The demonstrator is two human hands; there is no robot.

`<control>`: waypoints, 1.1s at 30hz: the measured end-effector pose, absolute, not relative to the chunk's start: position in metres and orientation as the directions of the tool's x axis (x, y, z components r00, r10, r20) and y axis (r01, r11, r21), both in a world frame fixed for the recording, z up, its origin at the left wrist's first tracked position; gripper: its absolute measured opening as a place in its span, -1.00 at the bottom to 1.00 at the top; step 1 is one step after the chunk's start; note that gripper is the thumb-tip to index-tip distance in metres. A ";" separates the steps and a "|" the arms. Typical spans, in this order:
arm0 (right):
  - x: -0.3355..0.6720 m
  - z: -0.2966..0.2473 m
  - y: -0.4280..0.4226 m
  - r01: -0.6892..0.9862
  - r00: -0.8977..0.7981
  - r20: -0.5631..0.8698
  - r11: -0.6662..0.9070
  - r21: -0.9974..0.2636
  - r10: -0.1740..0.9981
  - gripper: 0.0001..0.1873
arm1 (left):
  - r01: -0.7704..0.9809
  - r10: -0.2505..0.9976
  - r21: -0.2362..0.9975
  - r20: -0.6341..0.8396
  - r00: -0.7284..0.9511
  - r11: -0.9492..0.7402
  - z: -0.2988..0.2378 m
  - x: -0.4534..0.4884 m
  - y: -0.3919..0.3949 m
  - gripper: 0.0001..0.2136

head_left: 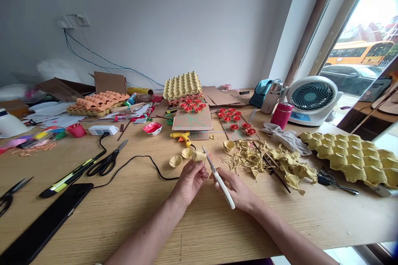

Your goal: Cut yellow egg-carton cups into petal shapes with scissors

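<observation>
My left hand (190,179) is closed, pinching a small yellow egg-carton cup (199,156) above the wooden table (130,211). My right hand (238,188) grips white-handled scissors (218,178), blades pointing up toward the cup. Two cut cups (180,157) lie just beyond my left hand. A heap of yellow carton scraps (267,161) sits to the right of my hands, with a stack of cups (229,145) at its near-left edge.
A yellow egg tray (351,157) lies at right, a fan (311,99) and red bottle (281,114) behind it. Red paper flowers (234,120) rest on cardboard, near a glue gun (182,136). Black scissors (107,162), a cable (137,161) and a utility knife (66,178) lie left.
</observation>
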State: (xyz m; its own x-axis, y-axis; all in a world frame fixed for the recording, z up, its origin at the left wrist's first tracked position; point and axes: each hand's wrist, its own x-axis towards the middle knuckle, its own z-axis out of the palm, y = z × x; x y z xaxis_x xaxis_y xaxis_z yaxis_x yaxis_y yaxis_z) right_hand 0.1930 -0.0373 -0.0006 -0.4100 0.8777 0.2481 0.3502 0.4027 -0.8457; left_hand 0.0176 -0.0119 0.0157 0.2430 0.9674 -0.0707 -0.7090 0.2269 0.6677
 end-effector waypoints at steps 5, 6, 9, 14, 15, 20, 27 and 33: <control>0.194 0.002 -0.037 0.318 -0.422 0.278 0.428 -0.846 0.863 -0.73 | -0.680 0.970 0.703 -0.060 0.235 0.208 0.017 0.019 -0.013 -0.70; 0.194 0.003 -0.037 0.315 -0.423 0.278 0.428 -0.847 0.862 -0.71 | -0.674 0.970 0.709 -0.062 0.235 0.209 0.017 0.019 -0.013 -0.70; 0.194 0.003 -0.037 0.312 -0.428 0.276 0.428 -0.848 0.861 -0.69 | -0.653 0.967 0.725 -0.072 0.246 0.220 0.015 0.019 -0.013 -0.70; 0.196 0.001 -0.036 0.334 -0.446 0.287 0.454 -0.826 0.848 -0.69 | -0.612 0.949 0.748 -0.080 0.305 0.259 0.014 0.018 -0.013 -0.73; 0.196 0.000 -0.036 0.331 -0.450 0.294 0.464 -0.822 0.843 -0.68 | -0.603 0.944 0.751 -0.082 0.321 0.270 0.014 0.018 -0.013 -0.73; 0.197 -0.001 -0.034 0.324 -0.467 0.312 0.488 -0.810 0.827 -0.66 | -0.582 0.930 0.757 -0.092 0.357 0.298 0.015 0.017 -0.014 -0.75; 0.198 -0.002 -0.034 0.363 -0.473 0.324 0.516 -0.776 0.819 -0.70 | -0.575 0.931 0.762 -0.097 0.351 0.296 0.017 0.019 -0.016 -0.76; 0.198 -0.003 -0.033 0.375 -0.481 0.350 0.550 -0.747 0.804 -0.69 | -0.563 0.936 0.776 -0.099 0.338 0.285 0.019 0.018 -0.017 -0.76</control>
